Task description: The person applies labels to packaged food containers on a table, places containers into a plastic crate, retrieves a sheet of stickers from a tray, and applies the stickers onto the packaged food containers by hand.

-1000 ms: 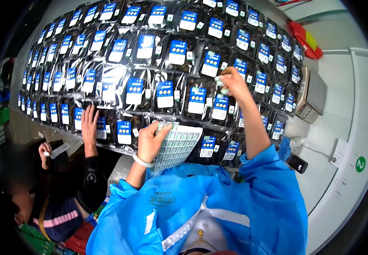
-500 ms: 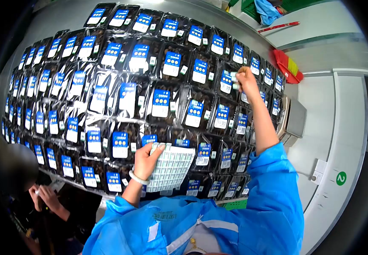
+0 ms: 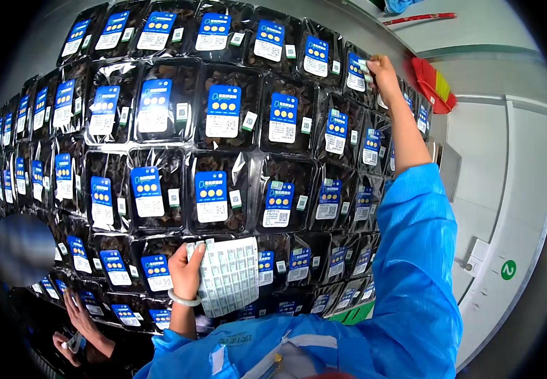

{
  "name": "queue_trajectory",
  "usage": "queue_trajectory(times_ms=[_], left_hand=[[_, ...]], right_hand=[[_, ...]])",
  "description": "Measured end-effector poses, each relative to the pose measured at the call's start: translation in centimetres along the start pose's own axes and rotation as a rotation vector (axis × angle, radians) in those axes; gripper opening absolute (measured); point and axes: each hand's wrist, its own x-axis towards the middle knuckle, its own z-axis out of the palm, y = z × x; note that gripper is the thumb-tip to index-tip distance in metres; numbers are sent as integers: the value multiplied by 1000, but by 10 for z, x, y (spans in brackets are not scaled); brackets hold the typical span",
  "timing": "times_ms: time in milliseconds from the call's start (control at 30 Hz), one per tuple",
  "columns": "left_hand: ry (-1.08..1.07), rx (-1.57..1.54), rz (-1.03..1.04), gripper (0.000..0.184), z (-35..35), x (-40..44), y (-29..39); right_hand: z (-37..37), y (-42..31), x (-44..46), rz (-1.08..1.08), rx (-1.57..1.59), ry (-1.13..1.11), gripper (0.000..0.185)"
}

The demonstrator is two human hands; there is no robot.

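My left hand [image 3: 186,273], with a pale bangle at the wrist, grips a sheet of small green-and-white stickers [image 3: 230,278] by its upper left corner. My right hand [image 3: 384,77] reaches to the far right, finger and thumb pinched on a small sticker [image 3: 364,66]. That sticker is over the blue-and-white label of a black tray [image 3: 357,88] wrapped in clear film; whether it touches the film I cannot tell. A wrapped tray nearby [image 3: 335,131] carries a small sticker at its label's top. Dark brown pieces fill the trays.
Rows of similar wrapped trays [image 3: 223,110] cover the metal table. At the lower left are another person's hands [image 3: 84,322], one holding a small white object. A red-and-yellow item [image 3: 433,87] lies beyond the right end, beside a white wall with a socket [image 3: 475,256].
My right hand has moved up and away to a tray in a farther row. The view has shifted closer. My left hand still holds the sheet. The other person's hands have separated.
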Motion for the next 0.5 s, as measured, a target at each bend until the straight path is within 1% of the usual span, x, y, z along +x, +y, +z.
queue_trajectory(times_ms=[100,167,200,233,333,467,500], left_hand=[[28,24,15,19,3,1,-1],[41,16,16,23,3,0,-5],[44,56,33,23,2,-1,-6],[46,95,53,24,1,-1,-6],[53,120,86,23,3,-2,-7],[61,123,96,20,2,-4,-9],[59,115,93,19,2,-3,-9]], right_hand=[[9,9,33,0,-125,-25,28],[13,17,46,8,-189,11,30],[16,18,50,8,-203,40,30],[17,19,56,40,-236,19,32],[22,23,63,-3,-358,-4,32],[17,3,69,-46,-1028,-43,49],[16,-11,58,4,-1055,15,56]])
